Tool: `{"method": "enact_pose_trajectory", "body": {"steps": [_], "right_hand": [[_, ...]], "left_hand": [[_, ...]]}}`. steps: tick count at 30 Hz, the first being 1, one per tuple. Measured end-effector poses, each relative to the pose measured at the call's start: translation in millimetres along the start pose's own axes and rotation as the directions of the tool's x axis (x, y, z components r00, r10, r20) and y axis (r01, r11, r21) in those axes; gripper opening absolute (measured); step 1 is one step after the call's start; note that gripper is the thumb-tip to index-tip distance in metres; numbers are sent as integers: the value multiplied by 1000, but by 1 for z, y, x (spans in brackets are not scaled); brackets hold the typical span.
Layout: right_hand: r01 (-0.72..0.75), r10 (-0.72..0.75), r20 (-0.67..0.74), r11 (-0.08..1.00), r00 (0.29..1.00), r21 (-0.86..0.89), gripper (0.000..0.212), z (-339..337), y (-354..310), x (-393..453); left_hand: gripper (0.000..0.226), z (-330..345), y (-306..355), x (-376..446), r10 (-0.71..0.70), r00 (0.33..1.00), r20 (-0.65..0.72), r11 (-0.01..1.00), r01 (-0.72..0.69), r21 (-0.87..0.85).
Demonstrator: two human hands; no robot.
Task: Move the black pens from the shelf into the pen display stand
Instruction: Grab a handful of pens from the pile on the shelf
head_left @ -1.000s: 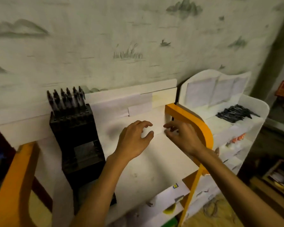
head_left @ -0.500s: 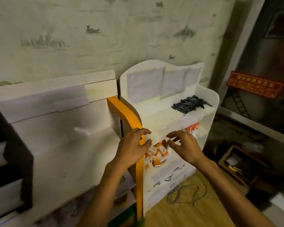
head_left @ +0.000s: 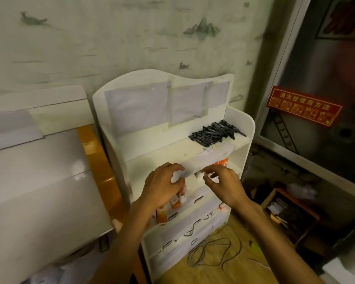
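Noted: white tiered shelf (head_left: 239, 128) against the wall, curved backboard upright, several tiers stepping down toward the floor. To its left, a white counter unit (head_left: 39, 171) with an orange edge strip (head_left: 98, 160), just beside the shelf. Pen display stand not in view.

Found on the top tier, right side: heap of black pens (head_left: 214, 131), loosely piled and crossed over one another, tips pointing several ways, some close to the tier's front lip. None in either hand.

Recorded below the pens: orange packets (head_left: 220, 161) on a lower tier, more near the left wrist; a tangled cord (head_left: 211, 251) on the wooden floor at the shelf's foot.

Left hand (head_left: 162, 186) raised before the middle tiers, fingers curled loosely, nothing gripped so far as visible. Right hand (head_left: 223, 183) beside it, near but apart, fingers bent with thumb close to forefinger; whether anything small was pinched could not be told through the blur. Both well below the pens.

Judged: reach toward the pile under way, no pick-up begun.

Risks assessed:
- Grabbing from a crossed heap likely to drag neighbours over the lip, dropping pens onto lower tiers or the floor.
- Oversized handful liable to slip in transit to the stand.
- Cord underfoot a snag hazard when turning away.
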State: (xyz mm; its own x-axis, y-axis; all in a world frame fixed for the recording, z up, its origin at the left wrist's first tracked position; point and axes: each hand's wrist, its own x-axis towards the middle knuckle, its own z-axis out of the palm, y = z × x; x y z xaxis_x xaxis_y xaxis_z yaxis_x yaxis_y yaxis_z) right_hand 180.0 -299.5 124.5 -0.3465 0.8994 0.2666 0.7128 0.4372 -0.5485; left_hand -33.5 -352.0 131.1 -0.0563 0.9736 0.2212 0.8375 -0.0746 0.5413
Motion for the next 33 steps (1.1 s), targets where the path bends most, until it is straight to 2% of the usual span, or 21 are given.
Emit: {"method": "enact_pose_trajectory", "body": {"steps": [12, 19, 23, 28, 33], "right_hand": [[-13, 25, 159, 997, 987, -80, 27, -17, 157, 141], [-17, 12, 239, 1000, 971, 18, 28, 9, 208, 210], [31, -50, 268, 997, 962, 73, 28, 25, 237, 253], [85, -116, 310, 990, 943, 114, 28, 36, 273, 309], [118, -184, 345, 972, 920, 202, 26, 36, 305, 360]], "left_hand": [[32, 97, 21, 157, -168, 985, -25, 986, 169, 11], [29, 132, 8, 211, -281, 960, 6, 960, 281, 19], [32, 156, 0, 249, -367, 930, -1, 929, 367, 44], [29, 193, -2, 304, -533, 845, -46, 845, 535, 15], [29, 229, -9, 354, -716, 696, -51, 696, 718, 27]]}}
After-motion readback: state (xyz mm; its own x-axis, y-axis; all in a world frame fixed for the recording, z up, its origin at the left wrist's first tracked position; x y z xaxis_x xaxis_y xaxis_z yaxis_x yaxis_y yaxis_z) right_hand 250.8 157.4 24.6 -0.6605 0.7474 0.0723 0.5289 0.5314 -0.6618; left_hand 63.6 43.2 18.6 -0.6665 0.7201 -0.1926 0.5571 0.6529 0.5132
